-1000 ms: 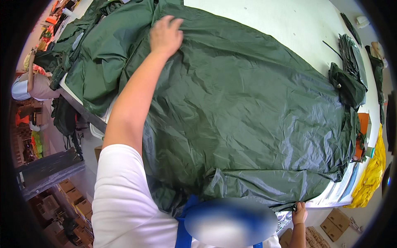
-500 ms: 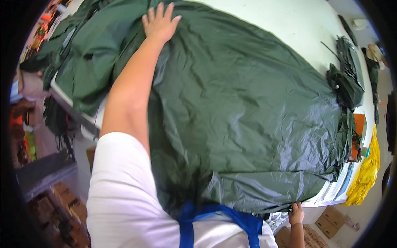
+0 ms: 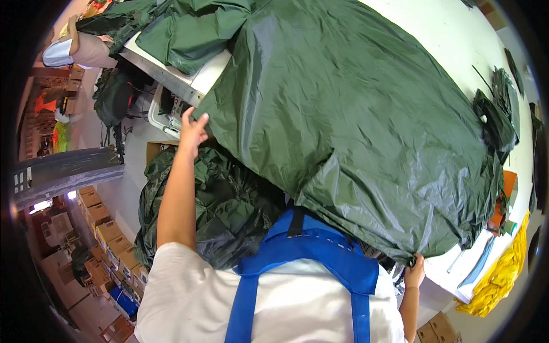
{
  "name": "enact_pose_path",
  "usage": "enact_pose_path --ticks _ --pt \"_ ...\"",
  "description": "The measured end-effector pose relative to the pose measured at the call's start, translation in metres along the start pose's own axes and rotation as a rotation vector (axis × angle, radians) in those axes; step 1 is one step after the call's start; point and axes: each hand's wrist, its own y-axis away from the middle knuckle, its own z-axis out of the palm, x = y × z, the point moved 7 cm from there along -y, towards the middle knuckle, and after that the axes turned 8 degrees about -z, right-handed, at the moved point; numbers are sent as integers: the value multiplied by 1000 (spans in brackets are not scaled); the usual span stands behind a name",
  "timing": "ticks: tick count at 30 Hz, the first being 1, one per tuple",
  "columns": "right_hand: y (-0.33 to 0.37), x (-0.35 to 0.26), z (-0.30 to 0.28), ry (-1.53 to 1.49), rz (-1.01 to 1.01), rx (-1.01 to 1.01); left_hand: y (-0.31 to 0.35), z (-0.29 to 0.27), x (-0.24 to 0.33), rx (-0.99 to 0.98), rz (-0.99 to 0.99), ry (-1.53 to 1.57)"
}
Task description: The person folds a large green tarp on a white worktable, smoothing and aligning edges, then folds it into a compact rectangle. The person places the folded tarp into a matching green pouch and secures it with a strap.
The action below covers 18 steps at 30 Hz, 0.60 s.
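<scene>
A large sheet of dark green, shiny, coated fabric (image 3: 343,108) lies wrinkled over the white table (image 3: 434,34), its near edge hanging toward my body. At its left corner is my left hand (image 3: 194,134), fingers apart and the fingertips close to the fabric edge; whether they touch it I cannot tell. My right hand (image 3: 416,271) pinches the sheet's near edge at the lower right. Below my left forearm, a crumpled heap of the same green fabric (image 3: 223,200) sits in a cardboard box, mostly hidden.
More green fabric (image 3: 194,28) is bunched at the table's far left. Black and green folded pieces (image 3: 494,120) lie at the right, near an orange item (image 3: 509,186) and yellow fabric (image 3: 500,280). Another person (image 3: 86,51) is at far left. Cardboard boxes (image 3: 114,246) stand on the floor.
My left hand has come back from the far part of the sheet to its near left corner. The sheet's left side has shifted, uncovering the heap below. My right hand still grips the near edge.
</scene>
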Motion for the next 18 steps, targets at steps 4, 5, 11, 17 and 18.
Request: enact_pose_path --ticks 4,5,11,17,18 --pt "-2 -8 -10 -14 -79 51 -25 -5 -3 -122 -98 -37" --pt "-1 -7 -12 -21 -131 87 -25 -14 -3 -48 -98 -21" --pt "11 36 -47 -287 -4 -96 4 -109 45 -16 45 -96" --pt "-76 76 -189 -513 29 152 -12 -56 192 -252 192 -10" --pt "-120 55 -204 -467 -88 217 -44 -58 213 -256 266 207"
